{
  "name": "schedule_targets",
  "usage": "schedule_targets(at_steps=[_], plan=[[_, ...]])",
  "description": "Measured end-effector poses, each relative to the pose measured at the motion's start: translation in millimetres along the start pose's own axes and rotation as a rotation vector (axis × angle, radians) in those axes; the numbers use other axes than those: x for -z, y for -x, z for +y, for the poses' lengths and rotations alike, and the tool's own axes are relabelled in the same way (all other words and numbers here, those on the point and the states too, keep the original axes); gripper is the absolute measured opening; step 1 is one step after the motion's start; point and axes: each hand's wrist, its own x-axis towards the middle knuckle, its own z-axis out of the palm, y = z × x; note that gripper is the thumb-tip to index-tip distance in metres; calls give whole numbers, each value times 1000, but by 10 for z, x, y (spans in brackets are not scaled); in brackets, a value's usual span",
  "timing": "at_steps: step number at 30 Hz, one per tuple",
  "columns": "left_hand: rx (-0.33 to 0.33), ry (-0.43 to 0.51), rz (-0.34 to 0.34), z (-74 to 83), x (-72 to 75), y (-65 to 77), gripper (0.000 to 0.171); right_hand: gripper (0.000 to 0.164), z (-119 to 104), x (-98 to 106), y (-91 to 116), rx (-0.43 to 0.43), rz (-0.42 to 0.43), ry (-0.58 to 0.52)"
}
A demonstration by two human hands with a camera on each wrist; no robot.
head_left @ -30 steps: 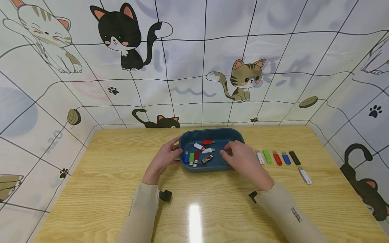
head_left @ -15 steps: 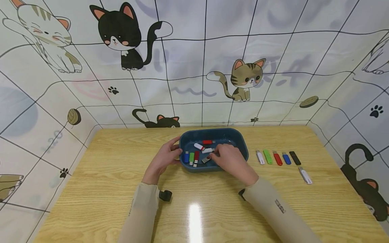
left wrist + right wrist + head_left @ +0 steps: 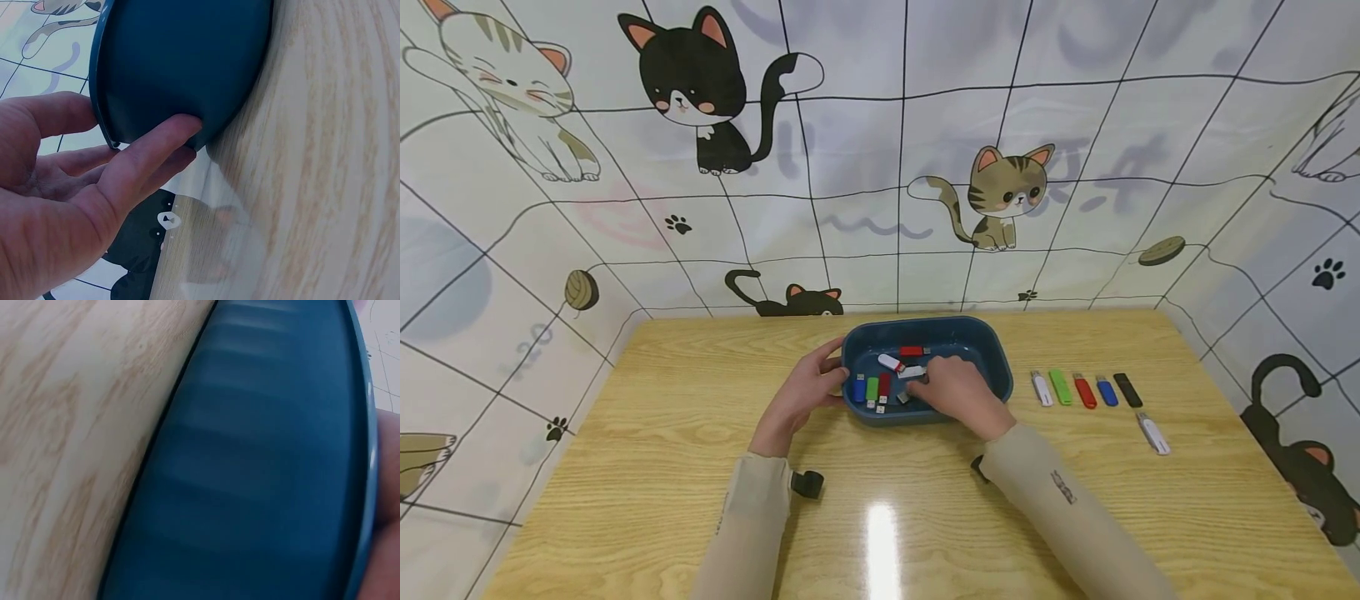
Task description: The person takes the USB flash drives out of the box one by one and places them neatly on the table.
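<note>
A dark blue plastic bin (image 3: 887,419) holds several USB sticks. My left hand (image 3: 808,385) grips its left end; in the left wrist view the thumb and fingers close on the end wall. Inside the bin, my right hand (image 3: 961,392) reaches low with curled fingers. Its fingertips are at a silver-and-dark USB stick (image 3: 903,398), partly covered, and beside a white USB stick (image 3: 912,372). Whether they pinch either one is hidden. Around these lie a red-and-white stick (image 3: 891,362), a red one (image 3: 912,351), a blue one (image 3: 860,389), a green one (image 3: 872,388) and a dark red one (image 3: 884,386).
Right of the bin, a row on the wooden table (image 3: 700,517) has white (image 3: 1042,389), green (image 3: 1061,387), red (image 3: 1085,391), blue (image 3: 1107,391) and black (image 3: 1127,390) USB sticks. Another white stick (image 3: 1153,434) lies nearer. Cat-printed cloth (image 3: 865,200) encloses the back and sides.
My right hand has moved left from the bin's right side to the silver-and-dark stick, now covering part of it. My left hand has stayed on the bin's end.
</note>
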Motion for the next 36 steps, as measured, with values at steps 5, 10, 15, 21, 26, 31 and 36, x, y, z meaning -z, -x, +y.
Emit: schedule_targets(at_steps=[5,10,15,21,26,31,36], plan=[[-5,-2,2,-1,1,-4,62,53,-18,-20,-52,-12,2,23],[-3,-2,3,-5,3,-7,61,52,-43,-59,-106,7,23,63],[-1,-3,1,-8,6,-6,61,46,-84,-91,-151,5,25,99],[-2,0,-3,-6,11,-4,61,45,-137,-97,-157,17,18,104],[-5,-1,-3,-12,13,-9,61,32,-154,-83,-168,-9,-23,91],[-6,-8,1,-22,13,-16,61,19,-133,-56,-153,-19,-51,78],[-2,-9,4,-27,12,-15,62,15,-88,-27,-128,0,-53,89]])
